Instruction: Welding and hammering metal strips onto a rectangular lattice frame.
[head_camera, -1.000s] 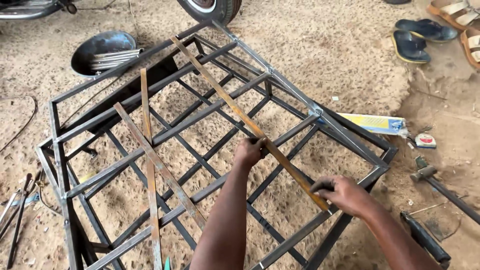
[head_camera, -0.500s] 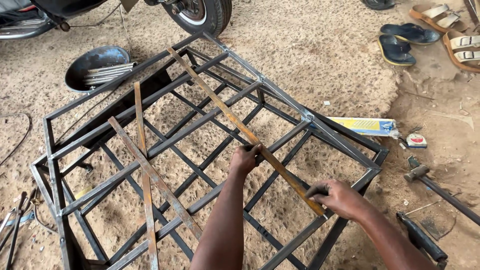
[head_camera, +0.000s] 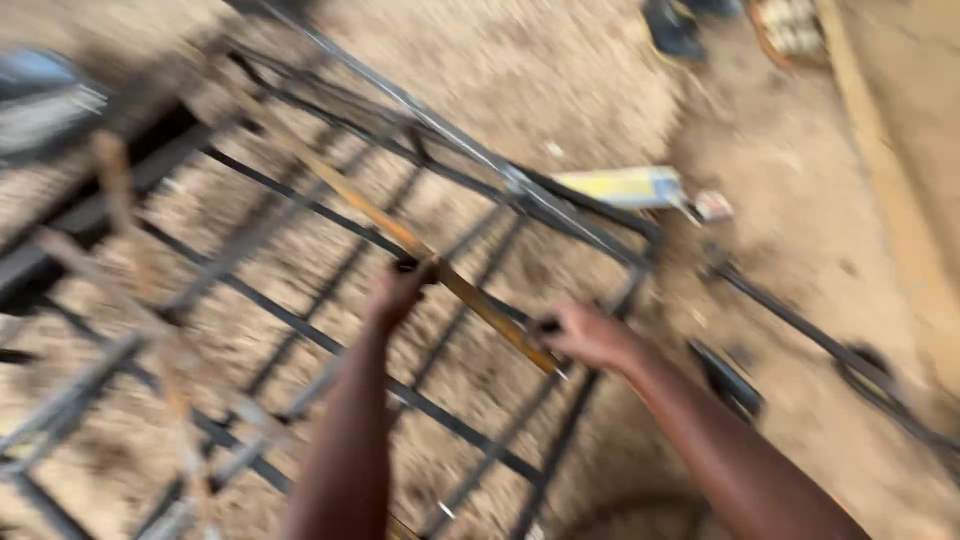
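The whole view is blurred by motion, so small details are difficult to read. The left hand (head_camera: 398, 292) is closed around a long rusty flat metal strip (head_camera: 400, 235), with the fingers wrapped on it at about the middle of its visible length. The right hand (head_camera: 590, 336) holds the near end of the same strip, at about 4 o'clock from the left hand; its fingers look curled on the strip, but the blur does not let me see each finger. The strip runs diagonally from the right hand toward 10 o'clock and lies across the top of a dark metal grid frame (head_camera: 300, 205), touching its bars.

The frame rests on sandy ground (head_camera: 560, 80) and fills the left and centre of the view. Other rusty strips (head_camera: 120, 190) lie on the frame at 9 o'clock from the hands, very blurred. Just outside the far right corner of the frame, at about 1 o'clock from the right hand, lies a yellow and blue flat box (head_camera: 625, 186) with a small red and white object (head_camera: 712, 205) just beside it. At 3 o'clock from the right hand a long dark tool (head_camera: 800, 325) lies on the sand. At 12 o'clock, near the top edge, there are sandals (head_camera: 675, 30)
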